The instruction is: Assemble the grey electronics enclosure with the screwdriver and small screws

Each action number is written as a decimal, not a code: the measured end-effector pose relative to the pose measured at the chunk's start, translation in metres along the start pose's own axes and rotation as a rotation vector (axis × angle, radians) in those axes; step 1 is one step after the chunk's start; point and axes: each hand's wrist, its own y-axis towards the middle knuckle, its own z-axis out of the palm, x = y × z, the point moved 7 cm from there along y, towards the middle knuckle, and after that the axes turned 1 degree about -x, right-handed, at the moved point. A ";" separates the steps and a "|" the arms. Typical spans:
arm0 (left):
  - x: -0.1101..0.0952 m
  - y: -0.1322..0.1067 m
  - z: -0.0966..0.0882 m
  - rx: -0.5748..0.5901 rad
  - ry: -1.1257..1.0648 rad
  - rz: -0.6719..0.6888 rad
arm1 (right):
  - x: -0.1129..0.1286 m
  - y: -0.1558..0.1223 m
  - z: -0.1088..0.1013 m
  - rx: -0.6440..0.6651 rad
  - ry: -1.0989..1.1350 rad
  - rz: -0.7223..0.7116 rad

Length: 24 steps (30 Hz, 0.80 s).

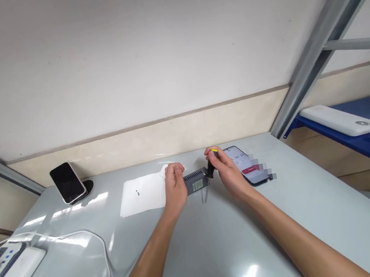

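My left hand (pixel 175 185) is closed around the left end of a dark grey slotted box (pixel 196 181), which has a pale label on its side. In my right hand (pixel 228 171) is a screwdriver (pixel 210 167) with a black and yellow handle, its lower end close by the right end of the box. Whether the tip touches a screw is too small to tell. Under and beside my left hand lies white paper (pixel 145 195), with several tiny dark specks (pixel 138 192) on it that look like screws.
Just right of my right hand lies a phone (pixel 243 164) with a lit screen. Another phone (pixel 68 183) leans on a stand at the back left. A power strip (pixel 2 261) with a white cable (pixel 102 248) occupies the left side. Beyond the table's right edge, a white device (pixel 339 120) rests on a blue surface.
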 end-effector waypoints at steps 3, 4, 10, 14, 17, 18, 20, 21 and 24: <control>0.000 -0.004 -0.001 -0.028 0.045 0.059 | -0.003 0.007 -0.011 -0.059 0.197 0.028; 0.000 -0.005 -0.001 -0.037 0.046 0.066 | -0.004 0.008 -0.014 -0.090 0.249 0.027; 0.006 -0.005 0.000 -0.036 0.014 0.042 | -0.003 0.012 -0.024 -0.210 0.367 -0.005; 0.006 -0.004 -0.001 -0.028 0.024 0.029 | -0.002 0.012 -0.024 -0.213 0.352 -0.029; 0.005 -0.004 0.000 -0.022 0.040 0.043 | -0.002 0.012 -0.025 -0.217 0.345 -0.031; 0.004 -0.004 0.000 -0.019 0.047 0.051 | -0.002 0.012 -0.025 -0.220 0.342 -0.030; 0.002 -0.004 0.000 -0.011 0.064 0.065 | -0.002 0.012 -0.026 -0.223 0.341 -0.029; 0.002 -0.004 0.000 -0.005 0.074 0.070 | -0.002 0.012 -0.026 -0.224 0.345 -0.031; 0.000 -0.005 0.000 0.014 0.095 0.083 | -0.002 0.012 -0.026 -0.228 0.362 -0.033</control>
